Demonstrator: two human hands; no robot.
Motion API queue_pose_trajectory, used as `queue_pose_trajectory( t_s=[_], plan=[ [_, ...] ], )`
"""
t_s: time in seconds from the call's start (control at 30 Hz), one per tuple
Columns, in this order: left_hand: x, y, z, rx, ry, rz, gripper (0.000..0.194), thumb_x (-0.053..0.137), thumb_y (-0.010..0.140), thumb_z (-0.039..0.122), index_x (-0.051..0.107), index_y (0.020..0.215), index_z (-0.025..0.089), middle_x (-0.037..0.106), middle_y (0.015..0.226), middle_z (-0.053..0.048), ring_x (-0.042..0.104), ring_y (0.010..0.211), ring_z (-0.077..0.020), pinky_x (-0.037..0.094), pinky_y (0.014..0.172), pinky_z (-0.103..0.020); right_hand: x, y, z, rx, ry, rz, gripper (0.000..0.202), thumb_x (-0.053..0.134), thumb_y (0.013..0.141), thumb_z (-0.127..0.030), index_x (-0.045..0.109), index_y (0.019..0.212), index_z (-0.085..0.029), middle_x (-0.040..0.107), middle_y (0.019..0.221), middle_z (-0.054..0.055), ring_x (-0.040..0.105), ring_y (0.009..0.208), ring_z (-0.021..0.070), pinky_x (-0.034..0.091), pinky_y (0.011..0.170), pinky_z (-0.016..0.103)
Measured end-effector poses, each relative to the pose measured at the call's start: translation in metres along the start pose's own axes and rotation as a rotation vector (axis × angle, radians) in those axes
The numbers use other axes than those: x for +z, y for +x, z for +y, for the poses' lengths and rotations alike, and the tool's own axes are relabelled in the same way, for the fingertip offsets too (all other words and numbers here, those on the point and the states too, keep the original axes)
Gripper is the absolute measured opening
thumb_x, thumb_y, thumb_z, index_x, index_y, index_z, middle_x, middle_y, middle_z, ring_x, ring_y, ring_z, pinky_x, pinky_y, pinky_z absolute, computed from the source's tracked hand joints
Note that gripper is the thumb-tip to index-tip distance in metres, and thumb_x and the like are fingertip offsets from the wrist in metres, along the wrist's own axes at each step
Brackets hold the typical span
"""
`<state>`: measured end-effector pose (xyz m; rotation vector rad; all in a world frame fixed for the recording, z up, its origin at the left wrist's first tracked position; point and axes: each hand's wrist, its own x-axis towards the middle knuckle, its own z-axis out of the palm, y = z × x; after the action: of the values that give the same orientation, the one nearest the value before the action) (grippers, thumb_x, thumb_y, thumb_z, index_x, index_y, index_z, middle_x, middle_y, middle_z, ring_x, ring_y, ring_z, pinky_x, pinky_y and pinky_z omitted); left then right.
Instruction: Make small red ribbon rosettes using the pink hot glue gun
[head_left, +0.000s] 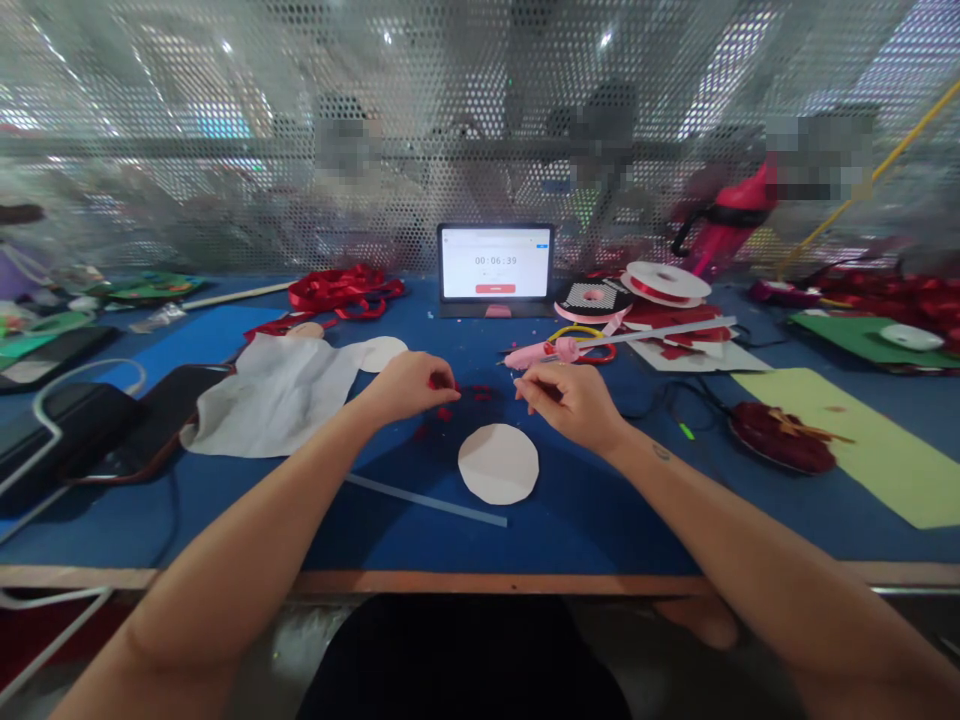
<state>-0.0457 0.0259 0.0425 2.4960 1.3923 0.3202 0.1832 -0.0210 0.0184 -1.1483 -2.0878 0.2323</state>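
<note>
Forearms (292,515) angled inward, your left hand (420,385) and right hand (566,400) curl nearly closed (whether either grips anything, I can't tell) just beyond the round white disc (499,464) on the blue bench (600,535).

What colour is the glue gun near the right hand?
The glue gun is pink, as the head view, the only one, shows.

Red scraps (481,393) blurred and too small for naming, shapes (472,185) beyond the perforated mesh (409,250) indistinct
</note>
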Motion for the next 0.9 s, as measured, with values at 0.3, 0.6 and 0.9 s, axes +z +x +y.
queue_pose_trajectory(
  t_s=[0.3, 0.6, 0.9],
  plan=[
    [0.0, 0.0, -0.007, 0.032, -0.03, -0.221, 0.011, 0.061, 0.066, 0.024, 0.065, 0.074, 0.017, 0.067, 0.07, -0.001, 0.057, 0.064, -0.0136, 0.036, 0.058, -0.022, 0.0, 0.0, 0.001, 0.015, -0.044, -0.033, 0.033, 0.044, 0.085, -0.037, 0.06, 0.065, -0.017, 0.061, 0.056, 0.0, 0.052, 0.051, 0.0096, 0.032, 0.052, 0.023],
    [0.002, 0.0, -0.006, 0.062, -0.025, -0.26, 0.006, 0.056, 0.07, 0.02, 0.061, 0.071, 0.017, 0.065, 0.073, 0.0, 0.056, 0.066, -0.0125, 0.035, 0.059, -0.022, 0.0, 0.0, 0.002, 0.016, -0.077, -0.024, 0.033, 0.043, 0.085, -0.038, 0.06, 0.065, -0.017, 0.061, 0.055, 0.0, 0.051, 0.049, 0.0092, 0.031, 0.052, 0.023],
    [0.001, -0.002, 0.003, 0.018, 0.047, -0.256, 0.008, 0.055, 0.071, 0.018, 0.061, 0.077, 0.016, 0.063, 0.071, 0.0, 0.054, 0.064, -0.013, 0.034, 0.057, -0.021, 0.003, 0.0, 0.003, 0.014, -0.107, -0.052, 0.033, 0.045, 0.085, -0.038, 0.061, 0.065, -0.017, 0.06, 0.055, 0.0, 0.05, 0.051, 0.009, 0.03, 0.053, 0.023]
  ],
)
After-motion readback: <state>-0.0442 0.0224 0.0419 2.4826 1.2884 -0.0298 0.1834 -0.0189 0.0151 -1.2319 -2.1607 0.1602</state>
